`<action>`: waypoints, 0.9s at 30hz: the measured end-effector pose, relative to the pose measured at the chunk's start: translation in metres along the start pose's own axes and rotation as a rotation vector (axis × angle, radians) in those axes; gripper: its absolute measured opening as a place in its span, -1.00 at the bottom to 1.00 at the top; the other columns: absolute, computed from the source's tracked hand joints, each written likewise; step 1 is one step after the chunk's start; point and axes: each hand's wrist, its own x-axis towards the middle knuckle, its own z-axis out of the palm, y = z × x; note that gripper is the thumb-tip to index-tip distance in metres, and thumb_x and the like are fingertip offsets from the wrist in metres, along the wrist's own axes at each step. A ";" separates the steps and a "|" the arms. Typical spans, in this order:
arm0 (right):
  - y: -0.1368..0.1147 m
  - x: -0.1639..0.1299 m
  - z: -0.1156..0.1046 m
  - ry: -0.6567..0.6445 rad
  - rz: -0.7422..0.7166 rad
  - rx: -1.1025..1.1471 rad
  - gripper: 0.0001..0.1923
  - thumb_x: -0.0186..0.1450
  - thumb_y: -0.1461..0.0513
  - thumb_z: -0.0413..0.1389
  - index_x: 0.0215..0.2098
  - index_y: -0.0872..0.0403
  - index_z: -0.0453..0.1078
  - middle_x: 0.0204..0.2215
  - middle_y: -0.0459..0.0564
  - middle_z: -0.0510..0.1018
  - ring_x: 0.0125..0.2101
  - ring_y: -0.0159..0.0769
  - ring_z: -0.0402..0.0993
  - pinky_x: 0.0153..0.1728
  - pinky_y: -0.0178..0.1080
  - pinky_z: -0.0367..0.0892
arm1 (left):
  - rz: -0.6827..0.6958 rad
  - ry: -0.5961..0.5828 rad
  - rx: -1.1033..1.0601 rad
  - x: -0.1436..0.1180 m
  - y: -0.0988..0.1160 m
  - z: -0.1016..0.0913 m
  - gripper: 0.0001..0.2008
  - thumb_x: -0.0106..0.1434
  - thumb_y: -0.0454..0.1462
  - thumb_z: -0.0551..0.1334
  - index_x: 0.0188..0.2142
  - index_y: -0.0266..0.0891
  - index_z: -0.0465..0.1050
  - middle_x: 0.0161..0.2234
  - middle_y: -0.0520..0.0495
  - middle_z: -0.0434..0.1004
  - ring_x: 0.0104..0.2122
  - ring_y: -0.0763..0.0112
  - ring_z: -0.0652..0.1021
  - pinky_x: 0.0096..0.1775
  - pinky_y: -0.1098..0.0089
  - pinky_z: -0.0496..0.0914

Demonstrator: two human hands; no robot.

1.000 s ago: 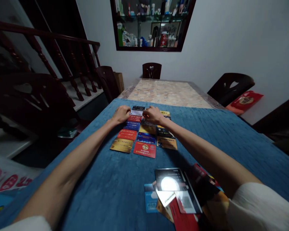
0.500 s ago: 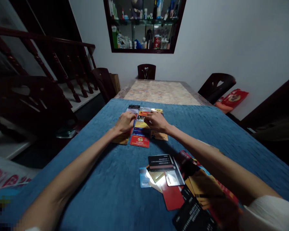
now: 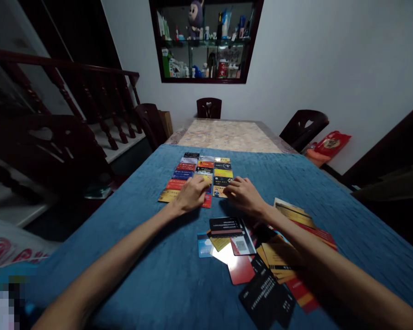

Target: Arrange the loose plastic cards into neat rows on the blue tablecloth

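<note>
Plastic cards lie in three overlapping columns on the blue tablecloth. My left hand (image 3: pixel 193 193) rests over the lower middle column, fingers bent loosely down onto the cards; a red card (image 3: pixel 207 201) shows beside its wrist side. My right hand (image 3: pixel 243 193) is at the lower end of the right column, fingers loosely bent and apart, tips by the edge of an orange card (image 3: pixel 219 191) with a figure on it. The left column ends in a gold card (image 3: pixel 167 195). My left fingertips are partly hidden. Neither hand lifts a card.
Closer to me, a loose heap holds black cards (image 3: pixel 266 293), gold cards (image 3: pixel 282 256) and a red card (image 3: pixel 240 269), partly under my right forearm. Dark wooden chairs (image 3: pixel 209 108) stand around the table. A red bag (image 3: pixel 332 143) sits beyond the right edge.
Both hands have come nearer to me, from the upper part of the columns to their lower end. The left hand has also shifted right, uncovering the left column. The view has tilted up slightly.
</note>
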 end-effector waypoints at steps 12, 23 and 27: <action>-0.032 -0.065 -0.016 0.118 -0.035 0.156 -0.84 0.42 0.29 0.03 -0.22 0.04 0.45 -0.31 0.00 0.57 -0.24 -0.22 0.31 -0.24 -0.16 0.07 | 0.075 0.006 -0.140 -0.038 0.036 0.013 -0.81 0.33 -0.44 0.09 -0.25 -0.26 0.47 -0.29 -0.10 0.48 -0.24 0.33 0.46 -0.17 0.32 0.35; -0.041 -0.076 -0.024 0.074 0.027 0.255 -0.83 0.41 0.17 0.07 -0.18 0.03 0.49 -0.19 0.07 0.59 -0.12 -0.15 0.36 -0.16 -0.08 0.23 | 0.178 -0.057 -0.229 -0.050 0.047 0.007 -0.82 0.35 -0.35 0.09 -0.26 -0.28 0.48 -0.29 -0.14 0.49 -0.25 0.30 0.45 -0.15 0.27 0.35; -0.043 -0.080 -0.027 0.032 0.005 0.262 -0.80 0.38 0.14 0.10 -0.10 0.01 0.50 -0.13 0.10 0.58 -0.08 -0.11 0.35 -0.13 -0.04 0.26 | 0.208 -0.109 -0.264 -0.051 0.049 0.005 -0.87 0.28 -0.29 0.20 -0.22 -0.27 0.48 -0.24 -0.15 0.48 -0.22 0.27 0.45 -0.13 0.25 0.37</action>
